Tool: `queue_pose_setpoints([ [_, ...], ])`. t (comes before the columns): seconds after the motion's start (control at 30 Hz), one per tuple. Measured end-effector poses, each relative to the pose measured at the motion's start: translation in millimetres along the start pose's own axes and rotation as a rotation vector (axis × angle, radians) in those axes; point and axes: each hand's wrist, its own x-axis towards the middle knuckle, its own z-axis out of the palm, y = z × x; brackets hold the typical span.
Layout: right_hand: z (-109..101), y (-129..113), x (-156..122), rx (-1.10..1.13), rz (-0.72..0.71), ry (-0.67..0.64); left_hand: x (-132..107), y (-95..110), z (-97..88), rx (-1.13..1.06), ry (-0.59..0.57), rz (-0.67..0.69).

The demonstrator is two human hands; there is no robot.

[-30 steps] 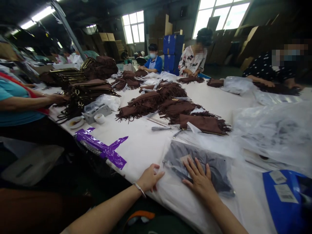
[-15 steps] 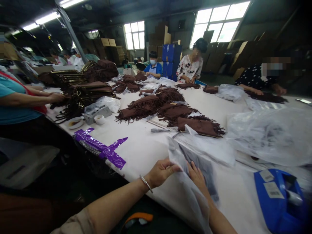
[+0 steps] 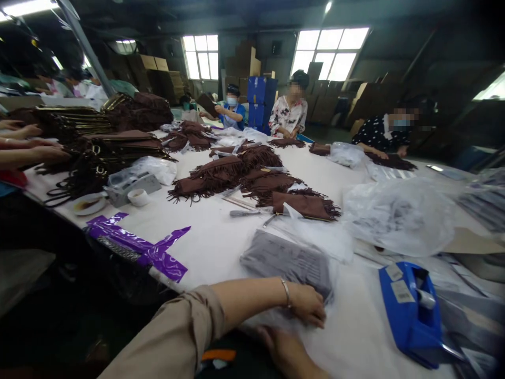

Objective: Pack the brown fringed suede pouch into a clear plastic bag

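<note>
A grey folded item sealed in a clear plastic bag (image 3: 288,260) lies on the white table (image 3: 221,237) in front of me. My left hand (image 3: 306,306), with a bracelet on the wrist, reaches across to the right. Its fingers are curled down onto the bag's near edge. My right hand (image 3: 284,350) sits lower, at the table's front edge under my left forearm. It is blurred and its fingers do not show.
A blue tape dispenser (image 3: 410,310) stands to the right, and purple tape strips (image 3: 138,245) hang at the left edge. Brown fringed bags (image 3: 252,176) and a heap of clear plastic bags (image 3: 394,216) lie beyond. A co-worker's hands (image 3: 39,150) work at the left; other people sit at the far side.
The bag was lifted and folded over, and now lies flat with the grey side up. My left hand crossed right onto its near edge; my right hand dropped to the table's edge.
</note>
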Motion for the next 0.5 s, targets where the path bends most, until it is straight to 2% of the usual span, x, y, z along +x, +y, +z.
queue_pose_setpoints([
  [0.07, -26.0, -22.8, -15.2, 0.198, -0.034, -0.213, -23.7, -0.3, 12.4, -0.310, 0.104, 0.022],
  [0.13, -68.0, -42.7, -23.3, 0.468, -0.049, -0.441, -61.6, 2.2, 10.0, -0.569, 0.323, -0.017],
  [0.17, -88.7, -47.5, -23.9, 0.603, -0.056, -0.549, -82.6, 2.9, 7.5, -0.595, 0.445, -0.078],
  [0.2, -105.7, -47.2, -22.3, 0.623, 0.007, -0.456, -103.0, 3.1, 6.6, -0.530, 0.555, -0.174],
  [0.23, -116.7, -41.0, -18.8, 0.583, 0.039, -0.292, -121.6, 3.0, 8.5, -0.415, 0.626, -0.276],
  [0.27, -120.9, -29.1, -13.6, 0.465, 0.061, -0.072, -137.3, 3.0, 13.8, -0.282, 0.655, -0.369],
  [0.33, -110.6, 7.4, -0.9, 0.068, 0.058, 0.290, -158.1, 3.2, 32.7, -0.065, 0.609, -0.471],
  [0.37, -99.2, 28.4, 5.5, -0.146, 0.014, 0.304, -163.2, 3.3, 44.3, -0.002, 0.571, -0.487],
  [0.4, -86.5, 48.7, 11.1, -0.303, -0.057, 0.259, -165.2, 3.1, 55.5, 0.038, 0.538, -0.494],
  [0.5, -57.2, 89.8, 20.0, -0.551, -0.113, 0.209, -161.5, -1.5, 77.0, 0.077, 0.481, -0.494],
])
